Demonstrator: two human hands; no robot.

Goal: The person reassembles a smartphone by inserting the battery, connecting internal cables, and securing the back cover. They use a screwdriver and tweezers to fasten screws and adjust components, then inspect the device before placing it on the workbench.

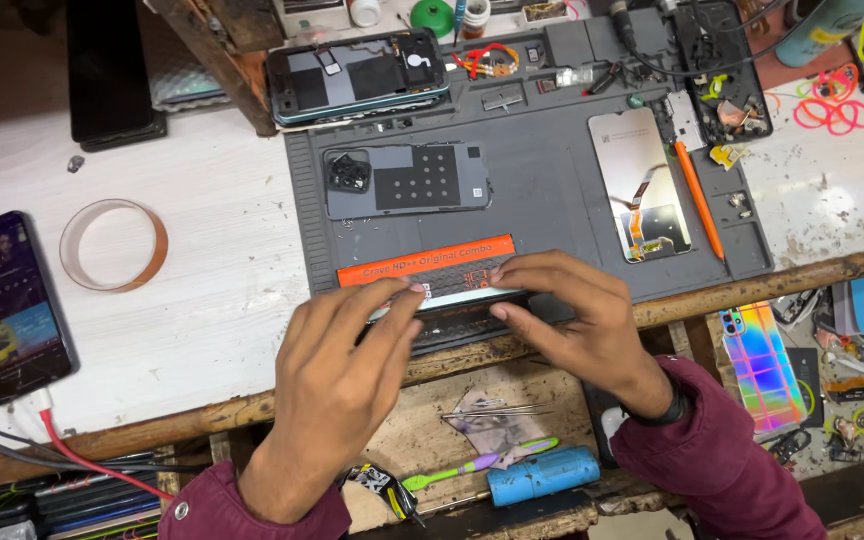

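Observation:
My left hand (342, 375) and my right hand (577, 315) both grip a slim black phone screen part (452, 300) with an orange label strip (422, 262) along its far edge. It lies at the near edge of a grey repair mat (552, 215). My fingertips pinch it from both ends, thumbs nearly meeting in the middle. Beyond it on the mat lies a grey phone back panel (407, 180), and an opened phone body (357, 75) rests at the mat's far left corner.
A display panel with a flex cable (642, 185) and an orange pry tool (699, 200) lie on the mat's right. A lit phone (7, 305) with a red cable and a tape roll (112, 245) sit left. Tweezers (492, 410) and a blue-handled tool (542, 475) lie in the drawer below.

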